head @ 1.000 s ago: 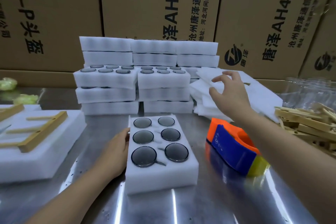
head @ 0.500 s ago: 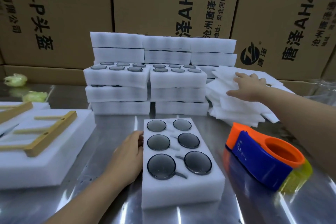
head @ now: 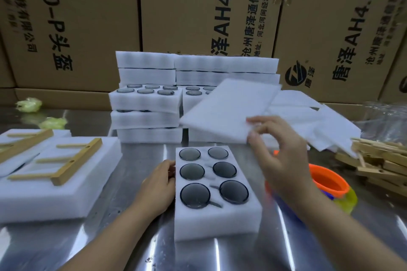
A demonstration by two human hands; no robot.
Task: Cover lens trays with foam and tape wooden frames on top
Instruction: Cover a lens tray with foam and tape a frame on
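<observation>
Matt white foam tray [head: 218,222], glossy dark lenses [head: 195,192], shiny metal table [head: 123,215].

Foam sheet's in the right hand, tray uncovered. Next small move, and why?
Probably lower the foam sheet flat onto the tray. The right hand pinches it in the air beyond the tray, six lenses lie uncovered, and the left hand rests against the tray's side.

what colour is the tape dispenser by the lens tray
The tape dispenser is orange, blue and yellow, best seen in the head view.

The foam sheet [head: 222,112] pinched by the right hand [head: 284,154] was blurred and hid part of the tray stack [head: 226,65] beyond the fingers; the tape dispenser [head: 328,180] sat half hidden behind the wrist
</observation>
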